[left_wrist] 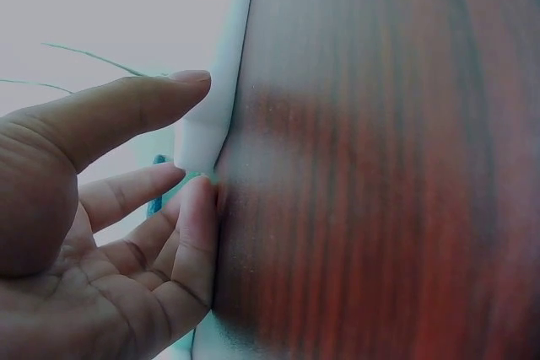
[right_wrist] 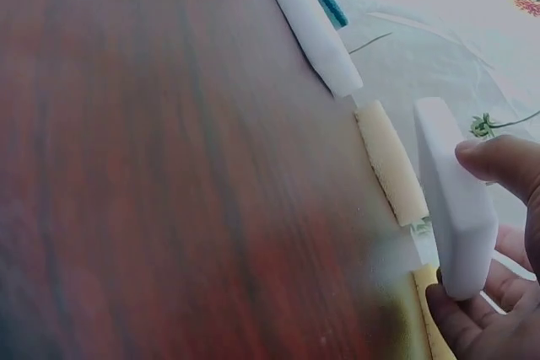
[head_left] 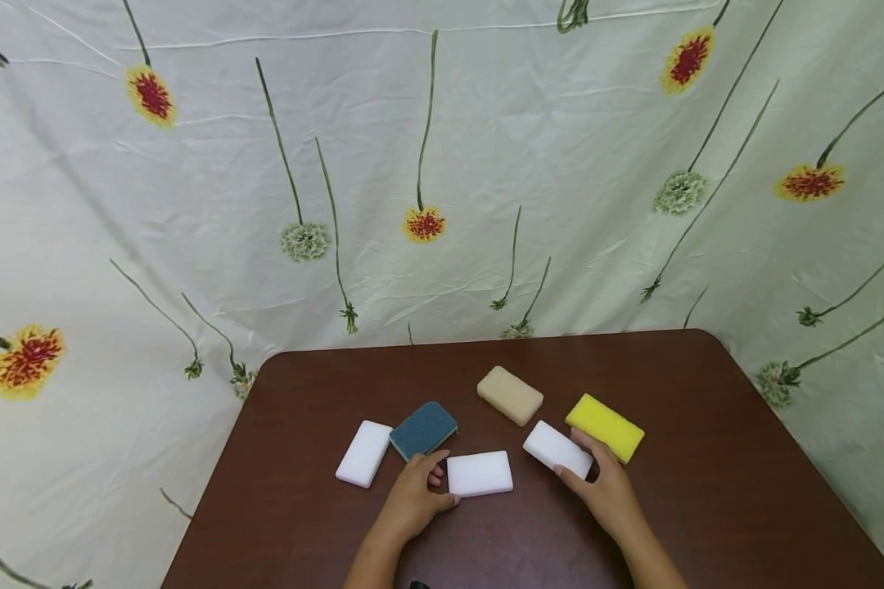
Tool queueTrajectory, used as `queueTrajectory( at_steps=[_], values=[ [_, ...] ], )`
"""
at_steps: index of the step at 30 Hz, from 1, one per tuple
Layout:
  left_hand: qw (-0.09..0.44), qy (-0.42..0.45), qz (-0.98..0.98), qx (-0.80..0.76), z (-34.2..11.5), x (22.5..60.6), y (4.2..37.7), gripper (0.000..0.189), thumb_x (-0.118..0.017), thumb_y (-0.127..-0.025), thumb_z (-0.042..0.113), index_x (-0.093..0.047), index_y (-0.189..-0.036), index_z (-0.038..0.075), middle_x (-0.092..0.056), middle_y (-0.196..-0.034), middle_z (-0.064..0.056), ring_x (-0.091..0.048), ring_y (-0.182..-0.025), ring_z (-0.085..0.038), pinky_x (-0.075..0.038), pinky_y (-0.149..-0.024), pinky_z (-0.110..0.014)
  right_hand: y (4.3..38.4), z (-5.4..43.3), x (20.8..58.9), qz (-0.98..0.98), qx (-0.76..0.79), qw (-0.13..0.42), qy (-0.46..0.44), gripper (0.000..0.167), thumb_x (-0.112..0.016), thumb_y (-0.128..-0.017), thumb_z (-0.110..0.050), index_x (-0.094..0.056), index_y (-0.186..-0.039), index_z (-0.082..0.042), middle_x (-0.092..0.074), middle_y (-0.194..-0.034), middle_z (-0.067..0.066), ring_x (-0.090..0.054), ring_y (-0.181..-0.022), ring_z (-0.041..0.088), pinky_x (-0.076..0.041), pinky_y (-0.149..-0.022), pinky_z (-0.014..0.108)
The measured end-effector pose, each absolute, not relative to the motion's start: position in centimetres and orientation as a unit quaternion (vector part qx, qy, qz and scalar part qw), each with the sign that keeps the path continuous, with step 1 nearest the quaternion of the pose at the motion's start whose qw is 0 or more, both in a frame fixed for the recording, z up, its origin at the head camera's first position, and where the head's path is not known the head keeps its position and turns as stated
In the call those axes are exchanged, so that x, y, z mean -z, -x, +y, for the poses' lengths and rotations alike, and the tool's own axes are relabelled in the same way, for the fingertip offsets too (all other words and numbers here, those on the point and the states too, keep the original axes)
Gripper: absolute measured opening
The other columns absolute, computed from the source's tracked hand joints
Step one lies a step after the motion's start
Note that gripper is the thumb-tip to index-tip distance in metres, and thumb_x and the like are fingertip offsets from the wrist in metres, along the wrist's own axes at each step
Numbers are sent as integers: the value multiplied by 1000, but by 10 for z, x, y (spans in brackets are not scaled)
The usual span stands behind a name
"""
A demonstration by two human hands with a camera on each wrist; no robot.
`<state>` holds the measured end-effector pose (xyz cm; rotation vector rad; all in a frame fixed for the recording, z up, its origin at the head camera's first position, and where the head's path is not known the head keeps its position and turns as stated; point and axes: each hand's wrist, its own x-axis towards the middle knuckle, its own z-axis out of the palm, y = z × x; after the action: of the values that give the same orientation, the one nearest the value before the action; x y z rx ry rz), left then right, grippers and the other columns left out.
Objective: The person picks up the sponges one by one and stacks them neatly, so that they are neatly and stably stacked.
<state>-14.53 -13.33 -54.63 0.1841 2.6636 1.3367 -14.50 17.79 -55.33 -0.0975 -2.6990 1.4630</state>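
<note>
My left hand (head_left: 411, 499) rests at the left end of the middle white sponge (head_left: 480, 474), thumb by its near corner and index fingertip by its far corner. In the left wrist view, the thumb and fingers (left_wrist: 198, 225) stand apart around that end; firm contact is not clear. With my right hand (head_left: 606, 489) I pinch another white sponge (head_left: 557, 448) between thumb and fingers. The right wrist view shows this sponge (right_wrist: 456, 200) tilted and raised off the table. Just beyond the right hand lies a yellow sponge (head_left: 606, 427).
A dark blue sponge (head_left: 423, 429) lies beyond my left hand, against or very near a third white sponge (head_left: 364, 455) on the left. Farther back lies a beige sponge (head_left: 511, 396). The brown table (head_left: 324, 384) ends before a flower-printed cloth (head_left: 486, 147).
</note>
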Motion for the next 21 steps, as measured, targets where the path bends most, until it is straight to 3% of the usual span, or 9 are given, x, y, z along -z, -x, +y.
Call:
queueTrajectory(
  at_steps=[9,15,21],
  values=[
    [77,-61,890,-445,-133,546,145,73,-88,-73,12,-59,-140,5,-57,-103,-4,-55,-91,-13,-46,-75,-23,146,173,556,-862,-506,41,12,73,-85,-82,-18,-52,-145,-5,-52,-140,18,-52,-132,33,-47,-108,47],
    [75,-63,890,-446,-133,545,144,73,-88,-73,12,-58,-140,4,-57,-103,-4,-55,-91,-14,-46,-75,-23,146,170,559,-866,-498,51,-4,73,-87,-80,-18,-54,-144,-7,-58,-132,13,-55,-125,26,-50,-105,45],
    [77,-61,889,-447,-134,545,144,70,-88,-74,13,-60,-138,4,-57,-103,-5,-55,-91,-13,-46,-74,-23,146,164,558,-868,-495,34,-14,71,-86,-82,-24,-55,-145,-12,-56,-140,10,-56,-128,27,-52,-103,44]
  ],
)
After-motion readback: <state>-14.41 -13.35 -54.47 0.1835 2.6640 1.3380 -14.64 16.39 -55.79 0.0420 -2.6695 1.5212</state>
